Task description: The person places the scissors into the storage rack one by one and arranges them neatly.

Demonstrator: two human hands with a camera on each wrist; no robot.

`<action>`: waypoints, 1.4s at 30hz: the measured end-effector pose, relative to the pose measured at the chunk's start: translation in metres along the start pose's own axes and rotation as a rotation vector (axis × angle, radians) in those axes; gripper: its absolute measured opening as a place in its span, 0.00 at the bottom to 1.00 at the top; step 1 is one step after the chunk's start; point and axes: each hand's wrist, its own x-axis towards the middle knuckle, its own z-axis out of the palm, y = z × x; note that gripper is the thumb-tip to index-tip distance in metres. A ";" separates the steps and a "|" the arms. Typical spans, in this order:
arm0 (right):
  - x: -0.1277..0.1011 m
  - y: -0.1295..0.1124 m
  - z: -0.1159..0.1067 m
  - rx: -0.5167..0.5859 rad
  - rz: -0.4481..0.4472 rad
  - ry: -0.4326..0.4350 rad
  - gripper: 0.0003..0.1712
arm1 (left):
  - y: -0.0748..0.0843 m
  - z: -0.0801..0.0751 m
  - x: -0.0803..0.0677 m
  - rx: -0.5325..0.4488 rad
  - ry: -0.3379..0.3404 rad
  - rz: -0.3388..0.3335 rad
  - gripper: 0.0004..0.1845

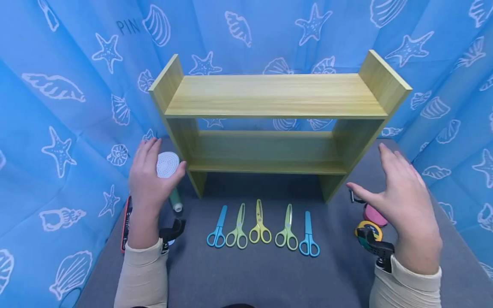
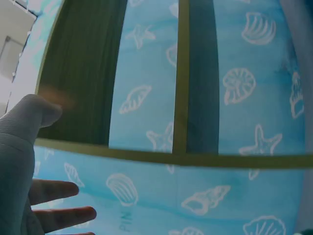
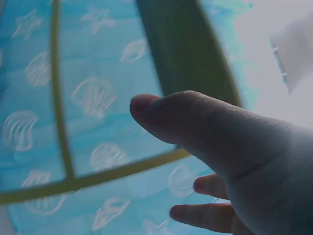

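Observation:
A light wooden two-tier shelf (image 1: pixel 269 96) stands upright on the grey table. My left hand (image 1: pixel 148 179) is raised at its left side, thumb spread from the straight fingers, holding nothing. On the other side my right hand (image 1: pixel 404 196) is held the same way, thumb toward the shelf and apart from it. In the left wrist view the thumb (image 2: pixel 41 110) overlaps the shelf's side panel (image 2: pixel 80 73). The right wrist view has the right thumb (image 3: pixel 166 115) in front of the shelf's panel (image 3: pixel 195 54). Before the shelf lie several scissors in a row, with yellow scissors (image 1: pixel 259 222) in the middle.
Blue scissors (image 1: pixel 217 229) and blue scissors (image 1: pixel 309 235) end the row, both blades covered. Beside my left hand are a white dotted disc (image 1: pixel 168 164), a green cylinder (image 1: pixel 175 200) and a red-edged item (image 1: pixel 126 222). A pink round item (image 1: pixel 375 215) and yellow-rimmed disc (image 1: pixel 375 231) lie right.

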 end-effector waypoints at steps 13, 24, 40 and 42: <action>-0.028 -0.031 -0.013 0.138 -0.202 0.067 0.63 | 0.018 0.016 -0.006 -0.290 0.043 -0.146 0.28; -0.034 -0.046 0.009 0.265 -0.352 0.110 0.53 | 0.018 0.029 -0.010 -0.493 -0.007 -0.361 0.21; -0.074 -0.037 0.056 0.410 -0.192 0.056 0.42 | 0.053 0.016 -0.005 -0.558 -0.017 -0.357 0.13; -0.080 -0.033 0.061 0.412 -0.161 0.029 0.41 | 0.053 0.016 -0.006 -0.551 -0.015 -0.343 0.14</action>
